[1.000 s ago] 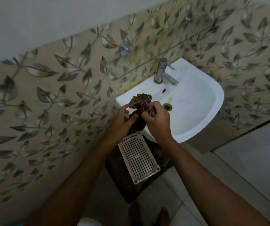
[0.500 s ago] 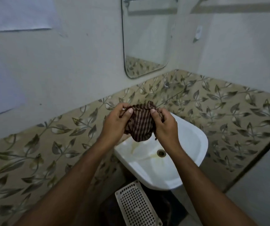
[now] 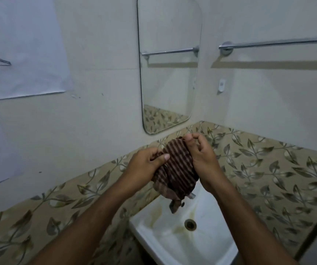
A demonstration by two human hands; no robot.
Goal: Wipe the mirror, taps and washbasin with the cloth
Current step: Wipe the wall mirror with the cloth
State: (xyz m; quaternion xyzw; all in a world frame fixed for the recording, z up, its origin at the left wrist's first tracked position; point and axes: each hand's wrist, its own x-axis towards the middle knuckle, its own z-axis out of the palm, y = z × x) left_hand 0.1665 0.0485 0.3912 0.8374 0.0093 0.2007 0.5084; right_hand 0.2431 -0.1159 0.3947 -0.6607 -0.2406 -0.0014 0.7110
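A dark brown striped cloth [image 3: 176, 169] is bunched between both hands, above the white washbasin [image 3: 163, 234]. My left hand [image 3: 146, 165] grips its left side with the thumb on top. My right hand [image 3: 201, 157] pinches its upper right edge. The cloth hides nearly all of the tap; only the spout tip [image 3: 191, 196] shows below it. A tall mirror [image 3: 169, 64] with rounded corners hangs on the wall above and behind the hands. The basin bowl has yellowish stains around the drain [image 3: 190, 224].
A chrome towel rail [image 3: 276, 43] runs along the right wall near the corner. Leaf-patterned tiles [image 3: 268, 169] band the walls behind the basin. A white paper sheet [image 3: 23, 44] with a line drawing is stuck on the left wall.
The view has tilted up from the floor and basin to the mirror and wall. Both hands have lifted the cloth and spread it wider between them.
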